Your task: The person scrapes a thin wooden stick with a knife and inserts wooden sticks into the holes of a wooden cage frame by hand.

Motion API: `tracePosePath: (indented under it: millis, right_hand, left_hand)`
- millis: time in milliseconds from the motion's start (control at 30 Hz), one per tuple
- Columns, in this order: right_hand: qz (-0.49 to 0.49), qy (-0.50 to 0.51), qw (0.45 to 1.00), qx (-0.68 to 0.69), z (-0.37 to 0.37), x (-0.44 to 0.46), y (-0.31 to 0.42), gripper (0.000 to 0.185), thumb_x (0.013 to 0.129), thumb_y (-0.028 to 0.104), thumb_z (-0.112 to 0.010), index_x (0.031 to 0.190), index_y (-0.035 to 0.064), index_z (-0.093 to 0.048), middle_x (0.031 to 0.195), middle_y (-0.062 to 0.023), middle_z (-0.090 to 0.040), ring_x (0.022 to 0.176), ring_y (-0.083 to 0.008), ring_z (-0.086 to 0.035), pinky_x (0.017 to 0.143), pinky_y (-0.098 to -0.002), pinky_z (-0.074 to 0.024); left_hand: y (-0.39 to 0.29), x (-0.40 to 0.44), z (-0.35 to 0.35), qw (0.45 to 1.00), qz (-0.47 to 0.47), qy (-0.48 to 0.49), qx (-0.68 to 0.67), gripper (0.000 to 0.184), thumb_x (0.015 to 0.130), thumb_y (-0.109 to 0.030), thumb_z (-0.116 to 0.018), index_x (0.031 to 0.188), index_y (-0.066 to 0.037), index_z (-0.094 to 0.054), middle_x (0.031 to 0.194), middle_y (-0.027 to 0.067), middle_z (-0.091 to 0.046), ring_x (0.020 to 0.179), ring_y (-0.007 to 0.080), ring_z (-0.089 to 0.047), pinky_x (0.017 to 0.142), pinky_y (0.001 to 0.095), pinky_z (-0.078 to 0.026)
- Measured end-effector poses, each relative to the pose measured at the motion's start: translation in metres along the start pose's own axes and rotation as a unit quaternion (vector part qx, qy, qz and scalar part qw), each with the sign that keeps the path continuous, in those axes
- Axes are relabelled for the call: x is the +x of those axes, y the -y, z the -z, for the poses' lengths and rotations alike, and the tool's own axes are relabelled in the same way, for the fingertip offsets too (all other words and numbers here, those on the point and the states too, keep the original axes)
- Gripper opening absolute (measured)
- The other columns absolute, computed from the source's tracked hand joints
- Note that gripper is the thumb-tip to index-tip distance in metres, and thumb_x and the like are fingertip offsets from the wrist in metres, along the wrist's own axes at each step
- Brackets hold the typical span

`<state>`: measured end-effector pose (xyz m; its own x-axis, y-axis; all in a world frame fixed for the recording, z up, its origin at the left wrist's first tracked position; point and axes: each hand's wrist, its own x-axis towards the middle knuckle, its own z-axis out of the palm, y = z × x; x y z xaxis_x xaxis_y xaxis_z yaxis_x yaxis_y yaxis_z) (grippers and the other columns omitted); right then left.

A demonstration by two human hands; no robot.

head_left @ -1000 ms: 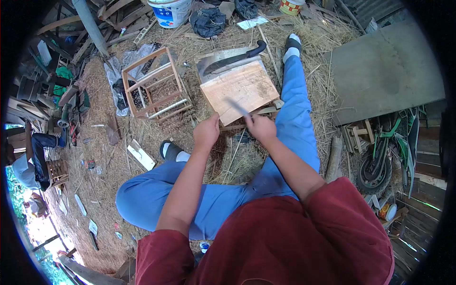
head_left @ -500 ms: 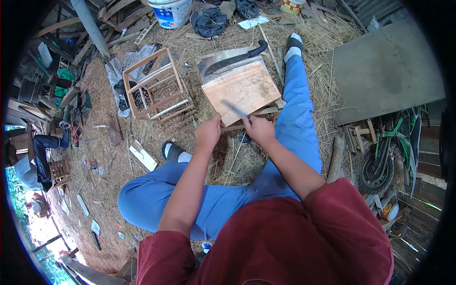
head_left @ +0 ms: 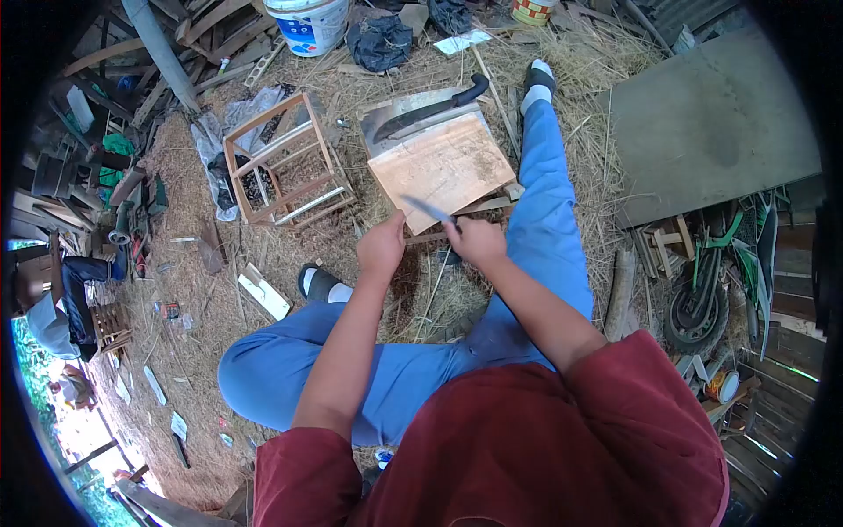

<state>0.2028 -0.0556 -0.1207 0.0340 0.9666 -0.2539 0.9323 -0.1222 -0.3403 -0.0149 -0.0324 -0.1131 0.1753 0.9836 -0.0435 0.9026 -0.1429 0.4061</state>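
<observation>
My right hand [head_left: 479,241] is wrapped round the handle of a knife [head_left: 427,208]. Its blade points up and left over the near part of a wooden board [head_left: 443,167]. My left hand [head_left: 381,246] is closed at the board's near left corner, its thumb toward the blade tip; what it grips, if anything, is hidden. On the far part of the board lies a large machete [head_left: 430,112] with a black handle, out of reach of both closed hands. The board sits low on the ground between my legs.
A small wooden frame [head_left: 285,162] stands left of the board. A white bucket [head_left: 307,26] and black plastic bags [head_left: 379,44] are beyond. To the right are a flat sheet [head_left: 716,123] and a motorcycle wheel [head_left: 696,318]. Another person [head_left: 61,303] sits far left. Straw and shavings cover the ground.
The knife blade has swung slightly down and left, closer to my left hand. Both hands stay near the board's near edge, and the view has shifted a little.
</observation>
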Motion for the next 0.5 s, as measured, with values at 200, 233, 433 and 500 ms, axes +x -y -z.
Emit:
tracePosePath:
  millis: [200,233,433,500]
  right_hand:
    - [-0.04,-0.029,0.998,0.034,-0.003,0.004,0.001,0.053,0.1,0.053,-0.049,0.091,0.0068,-0.073,0.083,-0.0221,-0.073,0.078,-0.041,-0.073,0.072,-0.0547,-0.0578]
    - [0.018,0.008,1.0,0.001,0.002,-0.002,0.005,0.054,0.101,0.053,-0.048,0.092,0.0067,-0.073,0.083,-0.0223,-0.073,0.078,-0.0412,-0.073,0.071,-0.0548,-0.0577]
    - [-0.111,-0.064,0.991,0.048,-0.007,0.009,-0.007,0.054,0.101,0.054,-0.049,0.087,0.0066,-0.071,0.081,-0.021,-0.073,0.077,-0.0409,-0.073,0.069,-0.0544,-0.0578]
    - [0.031,0.005,0.999,-0.011,0.001,-0.004,0.003,0.056,0.101,0.054,-0.048,0.087,0.0062,-0.073,0.083,-0.0211,-0.074,0.078,-0.0407,-0.073,0.071,-0.0543,-0.0578]
  left_hand:
    - [-0.001,-0.001,0.002,1.0,0.001,-0.004,0.001,0.012,0.102,-0.028,-0.051,0.103,-0.019,-0.059,0.077,0.017,-0.07,0.074,0.042,-0.069,0.062,0.0559,-0.053]
    - [-0.001,-0.002,0.003,1.0,0.0,-0.003,0.001,0.012,0.102,-0.028,-0.051,0.103,-0.019,-0.059,0.077,0.017,-0.07,0.074,0.042,-0.069,0.062,0.0559,-0.053]
    - [-0.003,-0.003,0.005,1.0,0.007,-0.002,0.004,0.012,0.102,-0.028,-0.051,0.102,-0.019,-0.059,0.078,0.0163,-0.07,0.074,0.0417,-0.069,0.062,0.0561,-0.052]
    - [-0.001,-0.001,0.002,1.0,-0.001,-0.011,0.0,0.012,0.101,-0.028,-0.052,0.101,-0.018,-0.059,0.077,0.0164,-0.07,0.073,0.0416,-0.069,0.061,0.0559,-0.052]
